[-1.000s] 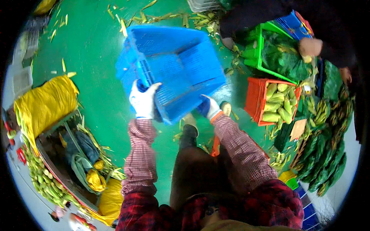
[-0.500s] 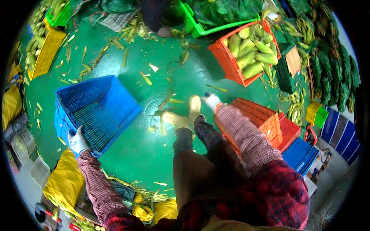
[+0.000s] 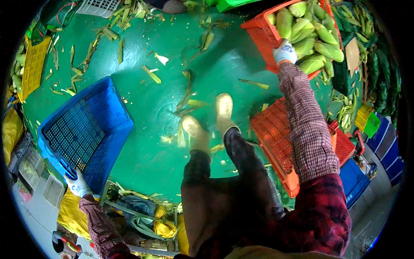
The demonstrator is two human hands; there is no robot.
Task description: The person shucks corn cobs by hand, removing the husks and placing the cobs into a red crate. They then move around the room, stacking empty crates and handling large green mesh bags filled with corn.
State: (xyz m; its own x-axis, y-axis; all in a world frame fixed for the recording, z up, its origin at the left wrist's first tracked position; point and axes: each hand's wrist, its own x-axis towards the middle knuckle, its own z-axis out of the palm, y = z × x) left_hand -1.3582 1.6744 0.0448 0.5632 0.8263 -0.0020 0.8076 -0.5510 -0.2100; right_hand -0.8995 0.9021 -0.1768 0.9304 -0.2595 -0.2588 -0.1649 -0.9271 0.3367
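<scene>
My left hand [image 3: 78, 185], in a white glove, is closed on the near rim of a blue plastic crate [image 3: 118, 114]. That crate is tilted and has nothing in it. My right hand [image 3: 284, 52], gloved too, reaches out to an orange crate [image 3: 262, 38] at the far right. Its fingers are closed over the near rim, partly hidden at the crate's edge. Green ears of corn [image 3: 304, 32] in their husks fill this crate up to its top.
An upturned orange crate [image 3: 271, 142], a red crate [image 3: 345, 144] and a blue crate [image 3: 355, 183] stand at my right. Husk scraps [image 3: 152, 75] litter the green floor. A yellow crate [image 3: 36, 64] stands far left, a yellow sack [image 3: 71, 213] near left.
My right hand has gone from beside my boots out to the rim of the corn-filled orange crate. The blue crate has tipped further and shifted left in my left hand. The view has shifted.
</scene>
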